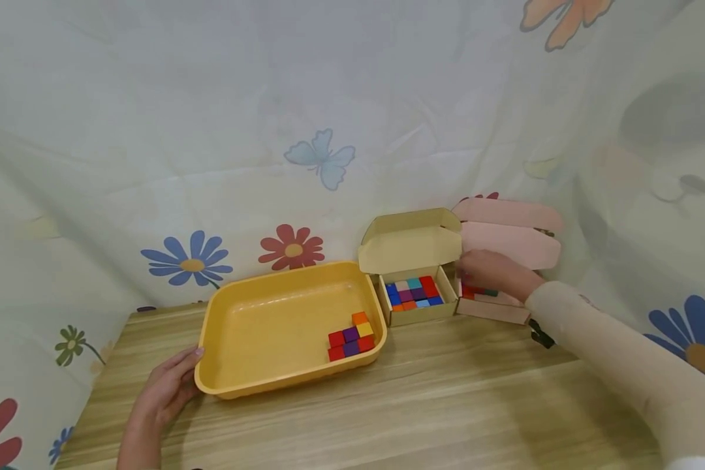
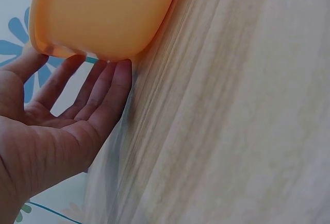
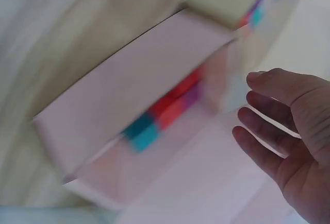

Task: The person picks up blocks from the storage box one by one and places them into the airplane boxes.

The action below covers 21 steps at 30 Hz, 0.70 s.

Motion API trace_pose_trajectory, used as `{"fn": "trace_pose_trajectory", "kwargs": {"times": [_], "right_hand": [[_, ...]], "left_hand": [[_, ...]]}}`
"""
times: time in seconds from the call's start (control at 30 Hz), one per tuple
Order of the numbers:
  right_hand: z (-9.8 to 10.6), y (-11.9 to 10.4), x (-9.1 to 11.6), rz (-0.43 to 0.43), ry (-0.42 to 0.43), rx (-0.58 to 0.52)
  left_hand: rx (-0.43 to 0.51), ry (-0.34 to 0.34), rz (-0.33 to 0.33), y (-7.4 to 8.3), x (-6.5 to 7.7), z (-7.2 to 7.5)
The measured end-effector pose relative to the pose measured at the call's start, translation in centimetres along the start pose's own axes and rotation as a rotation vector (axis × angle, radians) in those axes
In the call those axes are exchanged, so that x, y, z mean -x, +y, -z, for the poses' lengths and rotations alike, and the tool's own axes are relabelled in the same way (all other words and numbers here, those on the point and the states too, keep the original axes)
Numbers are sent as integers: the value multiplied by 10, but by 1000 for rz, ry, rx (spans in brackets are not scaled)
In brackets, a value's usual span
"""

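My left hand (image 1: 167, 386) touches the left end of a yellow tray (image 1: 258, 380) with its fingertips; in the left wrist view the fingers (image 2: 105, 98) are long and loosely bent against the tray's outside. Coloured cubes (image 1: 351, 335), red, purple, orange and yellow, sit together in the tray's right corner. Above the left part of an open pink box (image 1: 493, 312) is my right hand (image 1: 496, 269). Its fingers (image 3: 263, 144) are spread and hold nothing in the right wrist view. A few red, purple and teal cubes (image 3: 170, 105) lie in that box, blurred.
Between the tray and the pink box stands an open cream box (image 1: 423, 317) holding several coloured cubes, its lid raised at the back. A small black object (image 1: 542, 335) lies partly behind the right sleeve. A flowered cloth (image 1: 211, 163) hangs behind the wooden table (image 1: 417, 405).
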State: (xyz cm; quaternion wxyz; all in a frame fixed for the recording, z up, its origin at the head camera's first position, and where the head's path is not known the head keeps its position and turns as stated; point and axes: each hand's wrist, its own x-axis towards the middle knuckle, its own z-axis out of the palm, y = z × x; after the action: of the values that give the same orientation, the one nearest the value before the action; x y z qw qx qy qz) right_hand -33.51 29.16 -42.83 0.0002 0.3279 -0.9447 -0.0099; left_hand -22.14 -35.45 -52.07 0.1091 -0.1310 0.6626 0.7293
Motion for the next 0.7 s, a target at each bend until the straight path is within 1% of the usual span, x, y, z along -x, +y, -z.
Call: {"fn": "trace_pose_trajectory", "kwargs": {"times": [0.1,0.17,0.23,0.33,0.43,0.5,0.57,0.7], "right_hand": [[16,-24,-10,34,6,-34],[25,-41,-18,59,-5,-50],[31,-57,-28,82,-24,-41],[37,-82,-45,135,-33,-19],[39,-108,-62,204,-26,-38],[39,-125,-72,243,-35,-60],[40,-141,-83,266,-72,-71],[41,-169,-107,272,-170,-63]], "left_hand": [[2,5,4,0,0,0],[-3,4,1,0,0,-1],[-7,6,7,-1,0,-1],[-8,2,4,-2,1,0],[-9,-2,-2,-1,2,1],[-11,-6,-7,0,3,1],[-9,-9,-6,0,3,1],[-5,-11,-6,0,2,0]]}}
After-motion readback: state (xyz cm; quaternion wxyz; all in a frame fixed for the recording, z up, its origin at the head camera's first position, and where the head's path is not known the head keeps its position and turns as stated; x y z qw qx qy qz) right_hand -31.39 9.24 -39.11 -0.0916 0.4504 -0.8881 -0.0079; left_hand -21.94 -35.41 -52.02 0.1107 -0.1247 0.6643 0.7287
